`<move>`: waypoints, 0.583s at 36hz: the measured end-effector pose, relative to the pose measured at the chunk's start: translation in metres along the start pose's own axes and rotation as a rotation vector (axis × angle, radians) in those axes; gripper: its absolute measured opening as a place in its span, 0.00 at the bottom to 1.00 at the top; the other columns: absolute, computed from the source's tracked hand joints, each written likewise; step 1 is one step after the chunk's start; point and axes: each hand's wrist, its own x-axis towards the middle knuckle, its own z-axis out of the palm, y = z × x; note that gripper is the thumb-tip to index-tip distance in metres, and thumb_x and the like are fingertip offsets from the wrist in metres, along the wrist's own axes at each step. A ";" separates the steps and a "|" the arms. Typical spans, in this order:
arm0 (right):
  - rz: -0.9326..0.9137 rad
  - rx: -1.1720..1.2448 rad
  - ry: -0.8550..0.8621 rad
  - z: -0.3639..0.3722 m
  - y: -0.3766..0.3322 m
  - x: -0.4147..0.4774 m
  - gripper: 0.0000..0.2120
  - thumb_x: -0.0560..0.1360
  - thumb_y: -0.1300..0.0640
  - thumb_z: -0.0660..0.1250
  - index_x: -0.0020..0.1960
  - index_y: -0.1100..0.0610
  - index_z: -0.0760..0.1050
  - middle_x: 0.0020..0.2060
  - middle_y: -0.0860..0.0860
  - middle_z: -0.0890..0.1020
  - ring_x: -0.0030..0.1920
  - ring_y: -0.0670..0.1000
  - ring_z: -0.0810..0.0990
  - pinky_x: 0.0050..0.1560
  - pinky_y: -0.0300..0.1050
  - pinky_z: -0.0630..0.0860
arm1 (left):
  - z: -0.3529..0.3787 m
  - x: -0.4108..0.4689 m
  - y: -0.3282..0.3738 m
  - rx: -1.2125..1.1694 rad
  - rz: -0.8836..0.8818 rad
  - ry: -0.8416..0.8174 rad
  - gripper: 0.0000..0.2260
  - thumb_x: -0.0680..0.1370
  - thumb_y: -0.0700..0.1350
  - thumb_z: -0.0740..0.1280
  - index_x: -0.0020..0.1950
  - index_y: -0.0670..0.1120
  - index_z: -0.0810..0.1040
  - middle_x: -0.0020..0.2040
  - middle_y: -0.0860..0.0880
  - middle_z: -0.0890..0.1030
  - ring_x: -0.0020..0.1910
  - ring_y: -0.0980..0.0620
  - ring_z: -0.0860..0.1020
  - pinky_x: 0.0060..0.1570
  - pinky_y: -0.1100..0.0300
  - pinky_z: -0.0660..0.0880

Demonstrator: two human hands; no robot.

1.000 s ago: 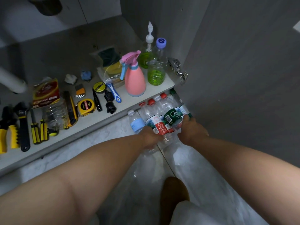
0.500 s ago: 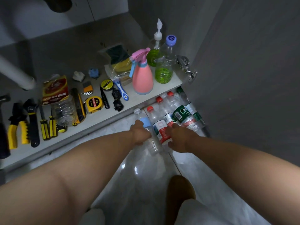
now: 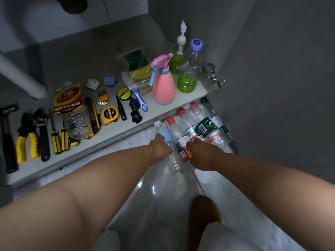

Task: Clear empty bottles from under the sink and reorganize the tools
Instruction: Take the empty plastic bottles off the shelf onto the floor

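Observation:
Several empty plastic bottles lie side by side on the floor below the cabinet's front edge. My left hand is closed around the leftmost one, a clear bottle with a white cap and blue label. My right hand grips the red-capped bottle with a red label beside it. More red-capped and green-labelled bottles lie to the right. On the cabinet floor another clear bottle lies among the tools.
On the cabinet shelf lie a hammer, pliers, a wrench, screwdrivers, a utility knife, a tape measure, a pink spray bottle and green liquid bottles. An open door stands right. A white pipe descends left.
Both hands drew back toward me from the bottle pile. The left hand took hold of the blue-labelled bottle, and the right hand shifted left from the green-labelled bottles onto the red-labelled one.

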 end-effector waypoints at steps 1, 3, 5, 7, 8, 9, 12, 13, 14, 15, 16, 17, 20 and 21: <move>-0.002 0.000 0.002 -0.001 -0.001 0.000 0.27 0.78 0.49 0.64 0.73 0.54 0.61 0.68 0.59 0.68 0.61 0.63 0.77 0.57 0.58 0.78 | 0.000 0.000 0.000 0.004 0.004 0.000 0.28 0.77 0.41 0.69 0.74 0.47 0.62 0.61 0.40 0.72 0.59 0.40 0.78 0.58 0.44 0.80; -0.008 0.000 0.008 -0.003 -0.003 0.000 0.25 0.78 0.49 0.63 0.72 0.54 0.62 0.65 0.58 0.69 0.60 0.63 0.77 0.56 0.57 0.78 | -0.001 0.000 -0.002 0.011 0.016 -0.001 0.27 0.77 0.41 0.69 0.74 0.47 0.62 0.61 0.40 0.72 0.59 0.40 0.79 0.58 0.45 0.80; -0.020 0.004 0.029 -0.005 -0.006 0.000 0.25 0.78 0.49 0.64 0.72 0.53 0.64 0.63 0.58 0.71 0.59 0.62 0.77 0.56 0.56 0.77 | -0.003 -0.001 -0.002 0.018 0.032 0.003 0.27 0.77 0.40 0.68 0.74 0.47 0.62 0.62 0.40 0.72 0.60 0.39 0.78 0.58 0.46 0.79; -0.034 0.010 0.058 -0.008 -0.009 0.001 0.22 0.77 0.50 0.64 0.69 0.52 0.67 0.61 0.56 0.73 0.59 0.61 0.78 0.55 0.53 0.77 | -0.006 -0.002 -0.003 0.028 0.053 0.014 0.28 0.78 0.41 0.68 0.76 0.48 0.61 0.65 0.41 0.71 0.62 0.39 0.77 0.59 0.47 0.79; -0.038 0.016 0.073 -0.011 -0.011 0.002 0.19 0.77 0.51 0.64 0.67 0.52 0.68 0.60 0.55 0.73 0.58 0.61 0.78 0.55 0.53 0.76 | -0.009 -0.003 -0.002 0.042 0.067 0.019 0.28 0.78 0.41 0.68 0.76 0.47 0.61 0.66 0.40 0.71 0.63 0.39 0.77 0.61 0.46 0.79; -0.038 0.021 0.084 -0.013 -0.014 0.003 0.17 0.77 0.51 0.63 0.65 0.51 0.70 0.59 0.54 0.73 0.57 0.60 0.78 0.55 0.53 0.76 | -0.012 -0.005 -0.002 0.065 0.088 0.022 0.28 0.78 0.41 0.68 0.76 0.47 0.62 0.66 0.40 0.71 0.64 0.39 0.77 0.62 0.46 0.78; -0.037 0.028 0.105 -0.024 -0.024 0.008 0.17 0.75 0.53 0.66 0.63 0.53 0.71 0.60 0.53 0.73 0.56 0.60 0.79 0.56 0.57 0.78 | -0.024 -0.014 -0.002 0.223 0.214 0.070 0.25 0.78 0.41 0.67 0.74 0.44 0.64 0.68 0.40 0.71 0.64 0.41 0.76 0.63 0.49 0.75; -0.047 0.028 0.116 -0.027 -0.029 0.010 0.18 0.75 0.54 0.68 0.63 0.53 0.72 0.60 0.53 0.73 0.55 0.59 0.79 0.55 0.57 0.79 | -0.030 -0.019 -0.003 0.301 0.269 0.117 0.24 0.78 0.41 0.67 0.72 0.44 0.66 0.68 0.40 0.71 0.63 0.42 0.76 0.63 0.50 0.75; -0.060 0.025 0.131 -0.030 -0.034 0.012 0.18 0.75 0.55 0.68 0.63 0.54 0.72 0.60 0.53 0.73 0.55 0.59 0.79 0.55 0.57 0.79 | -0.037 -0.025 -0.006 0.376 0.318 0.163 0.21 0.78 0.41 0.67 0.71 0.44 0.68 0.68 0.41 0.71 0.63 0.43 0.76 0.62 0.51 0.74; -0.071 0.023 0.151 -0.033 -0.039 0.014 0.17 0.75 0.56 0.67 0.63 0.55 0.72 0.60 0.53 0.72 0.55 0.59 0.79 0.55 0.57 0.79 | -0.044 -0.032 -0.009 0.440 0.357 0.199 0.20 0.78 0.42 0.66 0.69 0.46 0.69 0.68 0.43 0.71 0.62 0.43 0.76 0.62 0.50 0.74; -0.082 0.025 0.172 -0.035 -0.046 0.016 0.15 0.76 0.58 0.65 0.63 0.55 0.72 0.61 0.54 0.72 0.55 0.60 0.79 0.55 0.56 0.79 | -0.052 -0.039 -0.013 0.493 0.389 0.229 0.19 0.78 0.43 0.66 0.69 0.47 0.69 0.68 0.45 0.70 0.62 0.43 0.76 0.61 0.50 0.75; -0.094 0.030 0.196 -0.037 -0.052 0.019 0.14 0.77 0.59 0.64 0.62 0.55 0.72 0.61 0.54 0.71 0.55 0.60 0.79 0.54 0.55 0.78 | -0.060 -0.046 -0.017 0.543 0.421 0.265 0.18 0.78 0.43 0.65 0.68 0.48 0.69 0.68 0.46 0.70 0.61 0.43 0.76 0.59 0.49 0.75; -0.153 0.055 0.239 -0.043 -0.075 0.026 0.15 0.76 0.61 0.62 0.62 0.54 0.72 0.63 0.54 0.70 0.54 0.61 0.79 0.53 0.53 0.77 | -0.089 -0.064 -0.029 0.666 0.500 0.417 0.17 0.78 0.43 0.64 0.67 0.50 0.70 0.64 0.47 0.71 0.55 0.42 0.78 0.54 0.46 0.77; -0.174 0.065 0.246 -0.045 -0.084 0.029 0.15 0.76 0.61 0.62 0.62 0.54 0.73 0.63 0.54 0.71 0.56 0.61 0.78 0.54 0.52 0.77 | -0.099 -0.069 -0.033 0.673 0.516 0.481 0.16 0.78 0.43 0.64 0.66 0.49 0.71 0.62 0.47 0.71 0.54 0.42 0.78 0.53 0.46 0.77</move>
